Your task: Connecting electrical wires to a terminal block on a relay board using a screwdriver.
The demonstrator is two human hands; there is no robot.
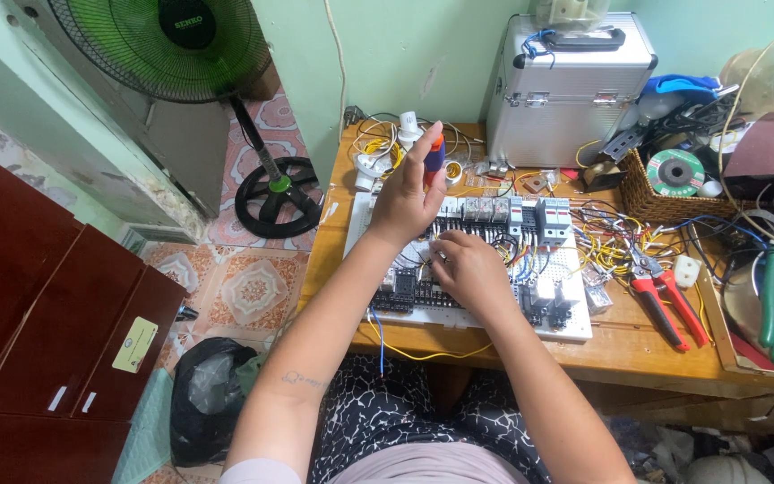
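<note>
1. Head view: my left hand [408, 199] is raised above the wiring board [472, 269], fingers closed around a small screwdriver [434, 159] with a red and blue handle, held upright near the back edge of the board.
2. My right hand [469, 269] rests low on the middle of the board, fingertips pinched together among the black terminal blocks [405, 291] and thin wires; whether it grips a wire or only presses on one is hidden by my knuckles.
3. The board lies flat on the wooden bench [638, 345], with a row of relays and breakers [517, 213] just behind my right hand.
4. Red-handled pliers [666, 300] lie to the right, well apart from both hands, beside a tangle of yellow wires [615, 251].
5. Risk, as I judge it: the wires are crowded, so my right fingers could tug a neighbouring lead loose from its terminal.
6. The screwdriver is held near its top only; a slack grip could drop it onto the relays.
7. A blue wire [379, 336] hangs over the bench's front edge near my lap and could snag.
</note>
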